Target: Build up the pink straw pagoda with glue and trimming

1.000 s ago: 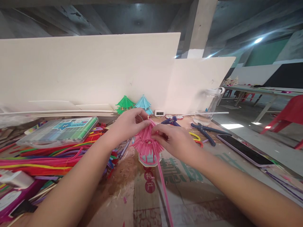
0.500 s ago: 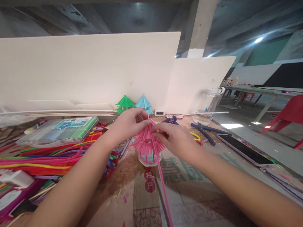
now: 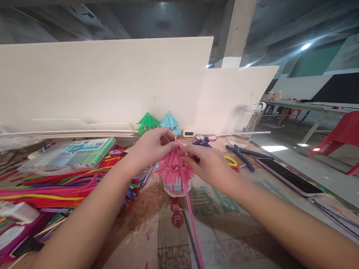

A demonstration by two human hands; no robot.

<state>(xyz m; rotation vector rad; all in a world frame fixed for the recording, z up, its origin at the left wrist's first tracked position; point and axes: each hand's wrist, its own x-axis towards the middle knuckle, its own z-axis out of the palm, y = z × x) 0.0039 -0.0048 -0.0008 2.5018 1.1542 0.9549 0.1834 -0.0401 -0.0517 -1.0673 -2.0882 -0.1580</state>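
A small pink pagoda model [image 3: 175, 173] with two tiers of fringed roof stands on a pale many-sided base in front of me. My left hand [image 3: 159, 144] closes on the top of its upper roof, thumb and fingers pinching near the peak. Just right of the peak, my right hand [image 3: 204, 160] pinches a long pink pipe cleaner [image 3: 192, 216]. That strip runs down over the roof and hangs toward the table's near edge. The fingertips of both hands are close together, and the exact contact at the peak is partly hidden.
Green [image 3: 148, 122] and blue [image 3: 169, 121] roofed models stand at the back. Left lie colourful pipe cleaners [image 3: 56, 190] under a clear marker case [image 3: 68, 155]. To the right are pliers [image 3: 242, 155], scissors handles [image 3: 232, 162], a phone [image 3: 288, 177] and a clear jug [image 3: 244, 125].
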